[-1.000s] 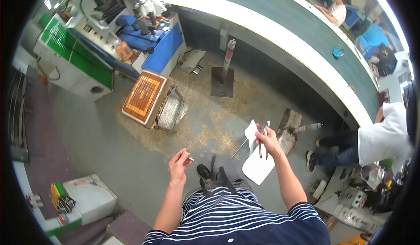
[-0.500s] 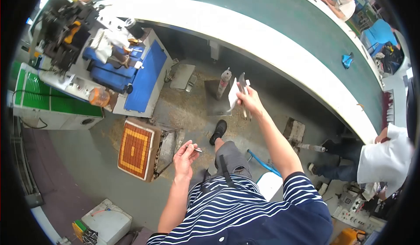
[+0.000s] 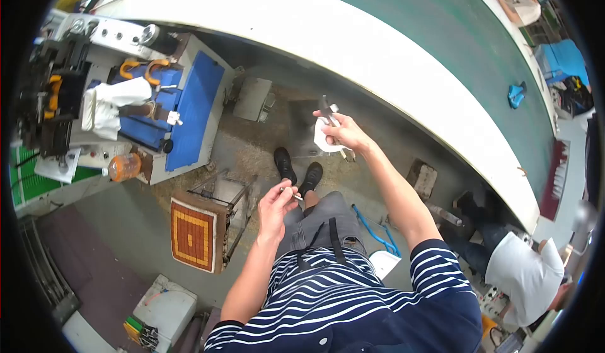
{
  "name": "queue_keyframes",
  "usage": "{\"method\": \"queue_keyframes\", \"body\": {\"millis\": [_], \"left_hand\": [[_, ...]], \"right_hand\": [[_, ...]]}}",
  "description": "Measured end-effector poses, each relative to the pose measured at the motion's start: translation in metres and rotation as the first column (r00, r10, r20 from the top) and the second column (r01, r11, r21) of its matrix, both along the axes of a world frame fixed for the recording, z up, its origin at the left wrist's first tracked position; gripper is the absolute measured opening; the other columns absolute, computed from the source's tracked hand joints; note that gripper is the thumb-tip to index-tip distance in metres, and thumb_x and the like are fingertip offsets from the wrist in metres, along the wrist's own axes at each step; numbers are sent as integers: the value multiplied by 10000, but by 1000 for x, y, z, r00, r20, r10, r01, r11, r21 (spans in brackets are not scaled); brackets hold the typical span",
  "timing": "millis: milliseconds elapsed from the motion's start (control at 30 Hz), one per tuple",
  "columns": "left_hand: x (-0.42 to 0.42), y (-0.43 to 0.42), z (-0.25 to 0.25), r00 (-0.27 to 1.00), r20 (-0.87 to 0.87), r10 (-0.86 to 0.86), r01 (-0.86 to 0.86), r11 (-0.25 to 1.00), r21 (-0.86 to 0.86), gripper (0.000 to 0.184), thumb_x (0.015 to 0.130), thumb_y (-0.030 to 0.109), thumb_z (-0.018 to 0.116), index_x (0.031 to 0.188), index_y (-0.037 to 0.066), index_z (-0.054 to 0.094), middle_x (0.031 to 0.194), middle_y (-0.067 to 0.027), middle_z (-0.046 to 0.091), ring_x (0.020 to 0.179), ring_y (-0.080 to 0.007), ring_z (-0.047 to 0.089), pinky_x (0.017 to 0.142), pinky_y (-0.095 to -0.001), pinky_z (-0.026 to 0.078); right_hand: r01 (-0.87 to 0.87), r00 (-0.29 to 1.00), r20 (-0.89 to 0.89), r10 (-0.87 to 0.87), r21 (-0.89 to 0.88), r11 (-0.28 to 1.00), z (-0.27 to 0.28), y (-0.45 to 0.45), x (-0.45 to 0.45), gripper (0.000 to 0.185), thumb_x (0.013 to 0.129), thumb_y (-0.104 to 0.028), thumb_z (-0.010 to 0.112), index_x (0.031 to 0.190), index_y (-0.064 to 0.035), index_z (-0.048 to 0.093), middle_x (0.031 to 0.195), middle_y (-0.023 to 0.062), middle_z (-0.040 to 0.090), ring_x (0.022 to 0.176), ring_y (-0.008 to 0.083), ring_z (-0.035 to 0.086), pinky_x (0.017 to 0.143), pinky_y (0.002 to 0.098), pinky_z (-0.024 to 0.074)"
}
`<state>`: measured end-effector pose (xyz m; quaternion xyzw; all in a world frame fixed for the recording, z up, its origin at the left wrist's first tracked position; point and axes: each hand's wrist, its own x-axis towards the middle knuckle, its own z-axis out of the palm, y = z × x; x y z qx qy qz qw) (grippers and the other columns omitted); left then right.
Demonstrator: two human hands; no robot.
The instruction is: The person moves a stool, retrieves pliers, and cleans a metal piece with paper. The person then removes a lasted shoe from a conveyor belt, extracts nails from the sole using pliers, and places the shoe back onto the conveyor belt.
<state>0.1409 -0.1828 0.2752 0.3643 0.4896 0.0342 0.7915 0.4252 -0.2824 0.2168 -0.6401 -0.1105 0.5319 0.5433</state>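
Observation:
My left hand (image 3: 275, 215) is closed in a pinch on a slim, pale stick-like piece (image 3: 293, 194), held in front of my shorts. Further forward, my right hand (image 3: 346, 133) is closed around a slim dark-headed tool (image 3: 326, 108) and a white sheet-like piece (image 3: 323, 137). Thin light-coloured ends stick out below its fingers; the tool's exact kind cannot be made out. Both hands are in the air, apart from each other, above the floor and my dark shoes (image 3: 311, 175).
A long green conveyor (image 3: 403, 38) with a white edge (image 3: 283, 16) curves ahead. To the left stand a machine with a blue panel (image 3: 196, 110), an orange bottle (image 3: 124, 167) and a stool with a checked seat (image 3: 193, 234). A co-worker in a white shirt (image 3: 524, 277) is at right.
My view has shifted, and both my shoes now show. The white piece in my right hand has turned broader to view, and its tool points differently. My left hand keeps its pinch.

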Motion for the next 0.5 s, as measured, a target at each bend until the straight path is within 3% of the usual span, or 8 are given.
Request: {"method": "queue_keyframes", "body": {"millis": [67,100,167,267,367,467,500], "left_hand": [[25,10,-9,997,19,-70,70,998,3,356,999,198,695,1303,21,643,1093,-78,745,952,-164,721,828,-311,571],[39,16,-13,994,33,-102,101,995,6,352,998,197,695,1299,20,645,1090,-77,745,946,-160,719,824,-307,570],[63,23,-20,989,28,-145,144,989,34,337,993,194,703,1277,17,663,1084,-72,746,945,-143,715,816,-287,561],[90,31,-31,978,23,-209,206,972,110,310,981,155,715,1248,-1,688,1076,-66,751,933,-120,705,797,-254,547],[112,33,-56,960,60,-272,250,936,248,286,965,122,731,1219,-9,707,1061,-66,757,916,-107,699,780,-239,545],[127,38,-57,969,117,-216,188,959,210,273,970,140,732,1210,10,713,1076,-61,761,926,-105,705,781,-240,552],[129,40,-53,976,139,-168,145,976,161,272,976,151,728,1214,22,710,1087,-62,760,931,-109,710,781,-241,555]], "right_hand": [[-19,982,184,42,-125,992,-24,2,5,465,920,-78,627,1385,-92,629,818,-3,649,636,88,596,622,284,513],[-8,958,279,70,-219,976,-28,-3,6,433,932,-77,632,1363,-29,630,898,21,703,680,79,593,638,269,518],[73,969,246,-10,-249,966,-35,-18,4,386,915,-85,634,1292,-5,649,870,24,701,685,96,615,637,291,524],[65,957,285,47,-371,926,-20,-27,0,331,920,-116,647,1229,2,656,840,26,693,671,97,620,642,302,526],[55,939,333,83,-385,921,-25,-28,-5,385,907,-117,639,1286,-55,670,881,70,725,669,115,655,664,319,549],[102,978,206,-39,-304,947,-18,-22,-12,400,927,-133,644,1320,-60,655,884,68,711,686,102,645,671,307,546],[166,976,169,-138,-167,972,-13,-15,-19,420,948,-134,636,1362,-70,634,890,51,682,700,89,626,670,297,539]]}}
